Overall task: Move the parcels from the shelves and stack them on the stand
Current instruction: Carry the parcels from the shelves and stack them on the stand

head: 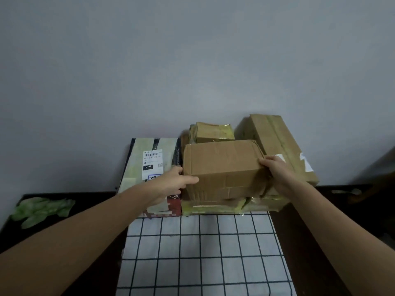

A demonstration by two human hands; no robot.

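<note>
A plain brown cardboard parcel (222,165) sits on top of a stack of parcels against the wall. My left hand (175,181) holds its left end, thumb on the front face. My right hand (275,167) grips its right end, fingers curled over the top corner. Under it lie flattened parcels wrapped in yellowish tape (224,205). To the left stands a pale parcel with a white shipping label (149,161), on a red and white box (168,207). Behind are a small taped box (211,131) and a long brown box (275,144).
The stack rests on a stand covered by a white cloth with a black grid (201,253). A dark table surface (64,210) lies on both sides. Green leafy stuff (40,210) lies at the left. A grey wall rises close behind.
</note>
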